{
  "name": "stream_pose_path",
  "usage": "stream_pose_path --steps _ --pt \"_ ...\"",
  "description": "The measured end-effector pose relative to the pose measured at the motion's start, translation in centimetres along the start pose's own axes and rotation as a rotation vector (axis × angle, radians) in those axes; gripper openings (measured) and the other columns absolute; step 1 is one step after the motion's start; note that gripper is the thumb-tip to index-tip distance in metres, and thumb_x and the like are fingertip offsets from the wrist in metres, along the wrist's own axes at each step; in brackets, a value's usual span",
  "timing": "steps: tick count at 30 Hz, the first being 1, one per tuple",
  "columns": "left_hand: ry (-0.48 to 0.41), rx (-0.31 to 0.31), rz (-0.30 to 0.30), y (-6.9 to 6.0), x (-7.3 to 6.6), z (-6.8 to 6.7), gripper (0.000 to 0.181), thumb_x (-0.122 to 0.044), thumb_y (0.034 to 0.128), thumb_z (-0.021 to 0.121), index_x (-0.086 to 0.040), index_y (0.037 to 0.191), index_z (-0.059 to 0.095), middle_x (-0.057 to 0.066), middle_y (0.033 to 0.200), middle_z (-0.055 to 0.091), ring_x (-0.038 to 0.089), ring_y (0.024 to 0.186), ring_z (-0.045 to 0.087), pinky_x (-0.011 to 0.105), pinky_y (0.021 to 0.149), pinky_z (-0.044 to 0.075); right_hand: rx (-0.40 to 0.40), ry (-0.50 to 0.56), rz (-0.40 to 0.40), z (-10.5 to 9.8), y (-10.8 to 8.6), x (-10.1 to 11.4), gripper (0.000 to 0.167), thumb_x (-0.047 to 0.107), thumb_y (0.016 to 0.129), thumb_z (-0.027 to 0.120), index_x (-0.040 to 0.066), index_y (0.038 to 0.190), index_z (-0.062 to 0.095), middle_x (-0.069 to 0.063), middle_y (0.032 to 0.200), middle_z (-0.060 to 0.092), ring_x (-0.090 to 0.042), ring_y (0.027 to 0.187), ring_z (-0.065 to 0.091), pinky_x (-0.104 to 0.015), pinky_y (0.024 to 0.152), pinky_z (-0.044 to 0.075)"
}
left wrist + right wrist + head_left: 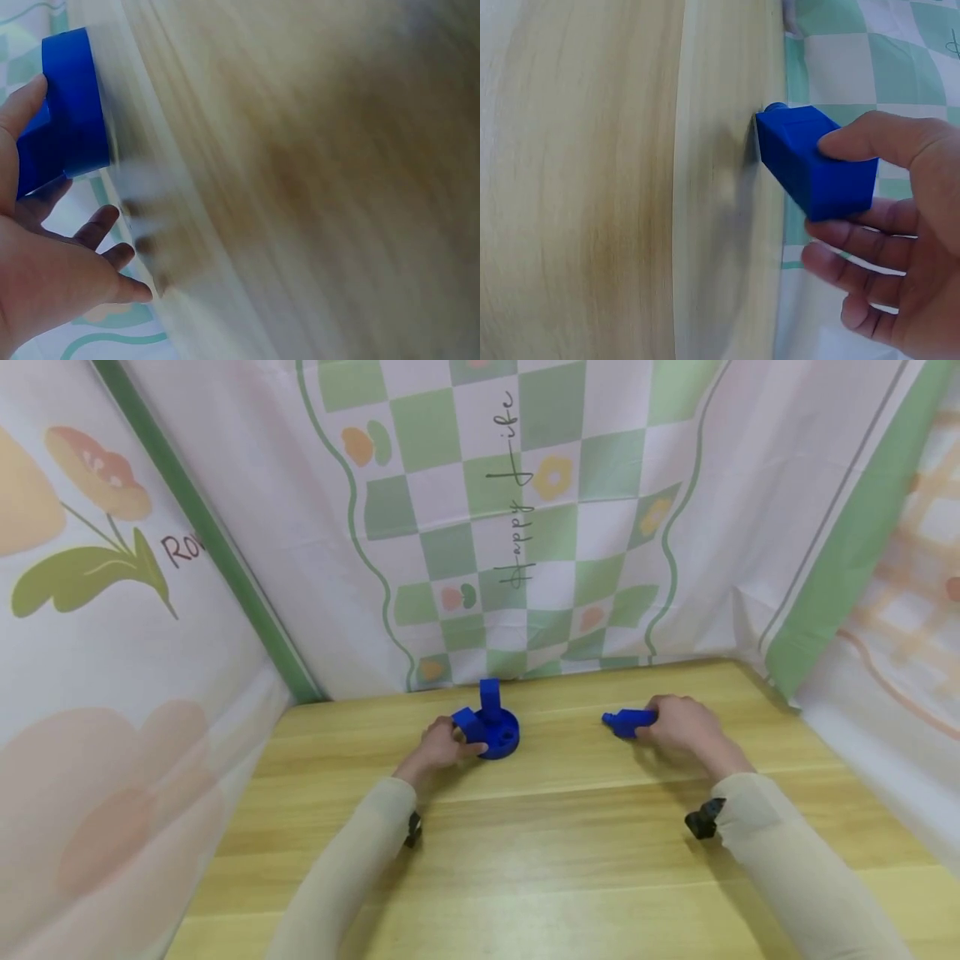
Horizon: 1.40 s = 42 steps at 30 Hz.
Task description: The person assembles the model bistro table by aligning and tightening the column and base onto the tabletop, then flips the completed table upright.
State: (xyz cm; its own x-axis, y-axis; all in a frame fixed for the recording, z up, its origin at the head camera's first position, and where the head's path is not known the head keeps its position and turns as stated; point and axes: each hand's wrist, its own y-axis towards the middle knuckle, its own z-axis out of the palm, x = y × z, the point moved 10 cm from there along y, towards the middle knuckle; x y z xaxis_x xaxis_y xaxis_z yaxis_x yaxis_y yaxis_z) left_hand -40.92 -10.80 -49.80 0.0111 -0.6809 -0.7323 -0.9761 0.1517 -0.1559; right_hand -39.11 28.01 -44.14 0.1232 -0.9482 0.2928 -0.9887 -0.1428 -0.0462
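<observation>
A round blue base point(508, 745) lies on the table with two blue blocks on it, one upright point(490, 700) and one leaning left point(469, 725). My left hand point(438, 745) holds the base from its left side, thumb on the near rim. In the left wrist view the thumb touches the blue base point(75, 105), and the other fingers of the hand point(67, 255) are spread. My right hand point(684, 725) pinches a separate blue block point(632, 722) with a small round peg on its left end. The right wrist view shows this block point(810, 161) between thumb and fingers of the hand point(907, 247).
The wooden table point(525, 860) reaches back to a hanging cloth point(495, 527) with green checks. More printed cloth hangs at the left point(112, 693) and the right point(900, 635). A black device point(703, 820) sits on the right wrist.
</observation>
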Motion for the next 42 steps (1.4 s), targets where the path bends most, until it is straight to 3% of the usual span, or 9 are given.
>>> stream_pose_path --steps 17,28,42 --pt "0.043 -0.021 0.039 0.0 -0.4 -0.2 0.083 -0.049 0.083 0.078 -0.007 0.147 0.047 0.021 0.146 0.049 0.041 0.14 0.041 0.053 0.116 0.037 -0.121 0.123 -0.004 -1.7 0.6 1.5 0.06 0.05 0.092 0.065 0.001 0.127 0.059 -0.022 0.113 0.07 -0.039 0.101 0.065 -0.054 0.085 0.05" --pt "0.029 -0.007 0.045 0.1 -0.3 0.0 0.082 -0.049 0.0834 0.078 -0.006 0.147 0.047 0.022 0.147 0.048 0.041 0.141 0.039 0.053 0.116 0.036 -0.147 0.24 -0.032 -1.8 0.8 2.8 0.06 0.05 0.093 0.066 -0.001 0.123 0.061 -0.021 0.107 0.07 -0.033 0.095 0.066 -0.048 0.083 0.051" --pt "0.016 -0.003 0.041 -0.5 -0.7 -0.2 0.081 -0.045 0.084 0.079 -0.004 0.146 0.047 0.023 0.146 0.047 0.042 0.141 0.038 0.053 0.117 0.036 -0.17 0.268 -0.064 -2.3 1.1 5.5 0.057 0.049 0.092 0.067 -0.001 0.121 0.063 -0.018 0.103 0.07 -0.031 0.093 0.065 -0.042 0.079 0.05"
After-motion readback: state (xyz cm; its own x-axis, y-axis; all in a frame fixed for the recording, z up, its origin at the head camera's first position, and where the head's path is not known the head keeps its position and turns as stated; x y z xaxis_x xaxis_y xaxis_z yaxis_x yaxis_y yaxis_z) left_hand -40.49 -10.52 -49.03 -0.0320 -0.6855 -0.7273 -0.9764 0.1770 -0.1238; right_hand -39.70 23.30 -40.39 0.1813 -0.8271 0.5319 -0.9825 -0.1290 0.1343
